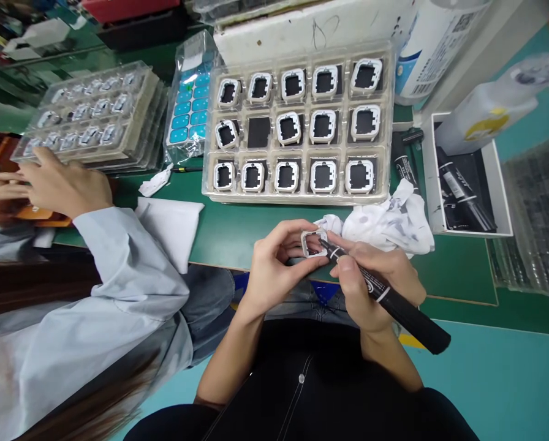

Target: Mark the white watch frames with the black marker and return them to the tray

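My left hand (pixel 274 263) is closed on a small square watch case frame (pixel 307 245), pale with an open centre, held just over the table's near edge. In my right hand (pixel 371 275) is a black marker pen (pixel 380 291), its tip at the inner side of the frame. Beyond my hands lies a clear plastic tray (pixel 302 199) with rows of similar white frames (pixel 323 125). One compartment (pixel 258 131) in its middle row shows only dark lining. A crumpled, stained white cloth (pixel 387 223) lies beside my right hand.
To the left, a co-worker's hand (pixel 63 184) is by stacked trays (pixel 132 138). A bag of blue pieces (pixel 192 104) and a folded white cloth (pixel 173 226) lie between us. At right are a white box (pixel 504 208) holding markers, a spray bottle (pixel 486 113) and a large bottle (pixel 426 49).
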A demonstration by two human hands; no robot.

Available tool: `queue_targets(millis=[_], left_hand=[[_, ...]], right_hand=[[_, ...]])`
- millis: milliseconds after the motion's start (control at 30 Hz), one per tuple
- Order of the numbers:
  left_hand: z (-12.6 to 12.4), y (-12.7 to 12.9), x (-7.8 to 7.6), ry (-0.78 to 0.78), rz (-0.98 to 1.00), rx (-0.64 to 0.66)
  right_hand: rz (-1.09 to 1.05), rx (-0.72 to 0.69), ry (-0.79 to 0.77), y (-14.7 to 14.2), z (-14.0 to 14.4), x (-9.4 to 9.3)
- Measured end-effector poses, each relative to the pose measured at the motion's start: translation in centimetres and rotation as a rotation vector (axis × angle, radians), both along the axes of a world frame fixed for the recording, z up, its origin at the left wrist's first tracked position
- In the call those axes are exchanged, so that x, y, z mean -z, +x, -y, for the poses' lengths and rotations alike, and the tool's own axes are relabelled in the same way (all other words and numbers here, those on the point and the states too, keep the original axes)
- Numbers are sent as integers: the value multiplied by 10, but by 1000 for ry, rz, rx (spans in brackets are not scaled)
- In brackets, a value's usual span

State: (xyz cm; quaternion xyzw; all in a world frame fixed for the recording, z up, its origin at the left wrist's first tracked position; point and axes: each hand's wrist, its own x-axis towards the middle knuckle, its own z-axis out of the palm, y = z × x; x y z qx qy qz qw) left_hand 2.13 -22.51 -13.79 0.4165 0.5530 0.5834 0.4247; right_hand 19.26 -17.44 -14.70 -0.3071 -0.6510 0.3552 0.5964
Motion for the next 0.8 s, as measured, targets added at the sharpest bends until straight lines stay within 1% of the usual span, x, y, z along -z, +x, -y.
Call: queue_targets(millis=[133,233,400,533,667,800], left_hand=[[-4,-10,1,21,66,81],[-7,-13,2,71,113,111],[-9,-14,2,133,178,119],[-10,-15,2,118,183,131],[-11,-17,1,124,197,142],[-11,-18,2,125,221,152]], right_hand=[[-25,-72,22,5,-1,-4],[-5,-102,9,5,-3,-6],[-116,-104,124,-1,-7,-3],[-127,-106,177,-4,-9,-1],[-142,-139,229,-5,-11,-5],[-132,-156,250,-4,-10,-8]])
